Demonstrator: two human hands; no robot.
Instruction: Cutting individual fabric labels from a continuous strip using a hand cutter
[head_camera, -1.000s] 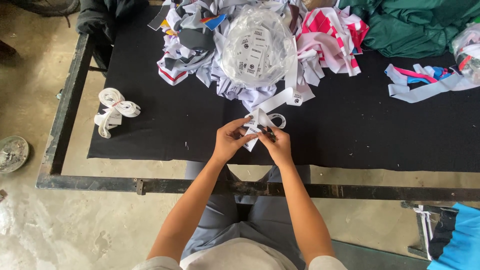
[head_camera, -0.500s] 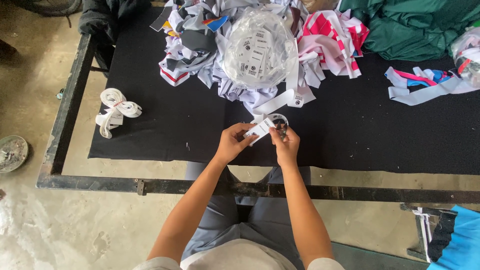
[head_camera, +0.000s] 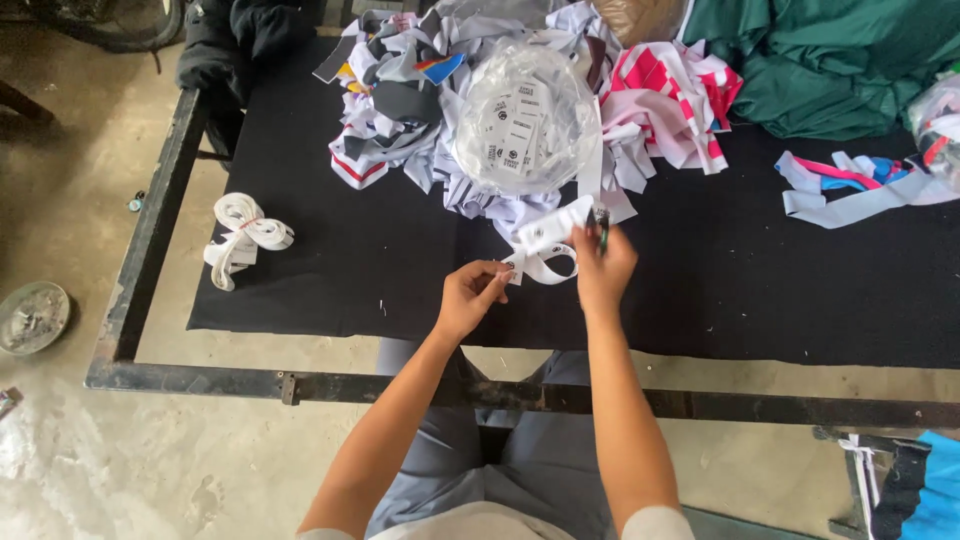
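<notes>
My left hand (head_camera: 468, 296) pinches the near end of a white fabric strip (head_camera: 546, 248) that loops over the black table cloth (head_camera: 330, 270). My right hand (head_camera: 604, 264) is raised just right of the strip and grips a small dark tool (head_camera: 602, 222) at its far end. The strip runs up toward a clear plastic bag of small white tags (head_camera: 520, 128), which rests on a heap of white, grey and red cloth scraps (head_camera: 420, 110).
A bundle of white strips (head_camera: 242, 236) lies at the table's left. Pink and white scraps (head_camera: 672, 108), green fabric (head_camera: 820, 70) and loose coloured strips (head_camera: 850, 190) lie at the back right. A metal frame rail (head_camera: 400, 388) runs along the near edge. A round dish (head_camera: 32, 316) sits on the floor.
My hands have drawn apart. The right hand moved up and right along the strip with the dark tool, while the left stayed lower holding the strip's near end.
</notes>
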